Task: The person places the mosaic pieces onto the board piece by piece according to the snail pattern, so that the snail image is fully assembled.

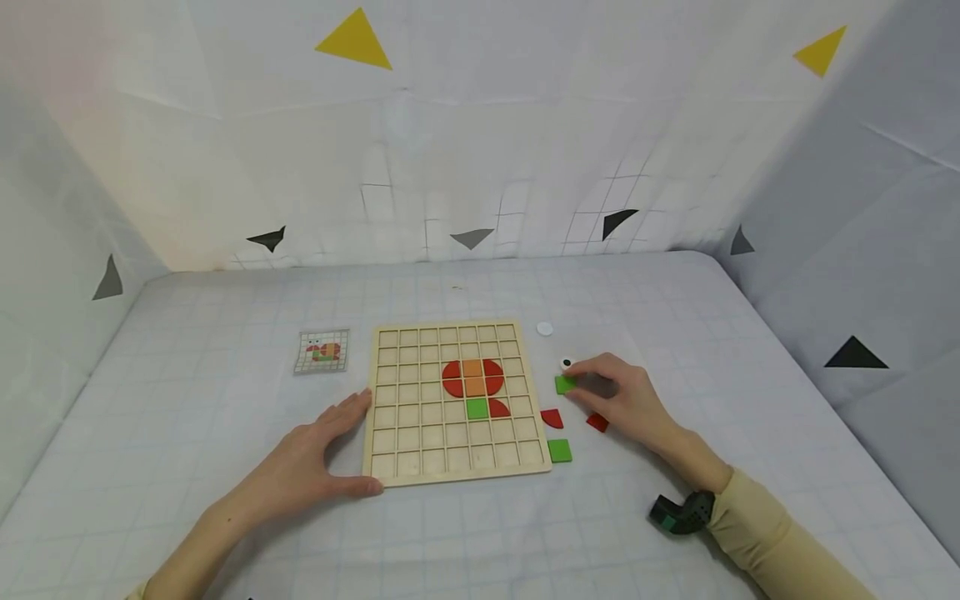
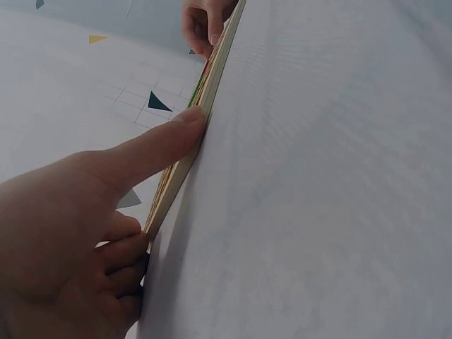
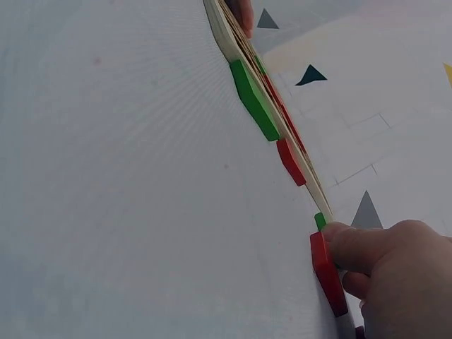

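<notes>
A picture card (image 1: 322, 351) is lying left of the board (image 1: 408, 437) on the surface (image 1: 225, 350). The left hand (image 1: 302, 461), thumb and fingers spread apart, is touching the board's left edge and near corner. Just past the right edge, a green square (image 1: 563, 385), having no long axis, is lying left of the nearer right hand (image 1: 628, 402), whose fingers are pinching it.
</notes>
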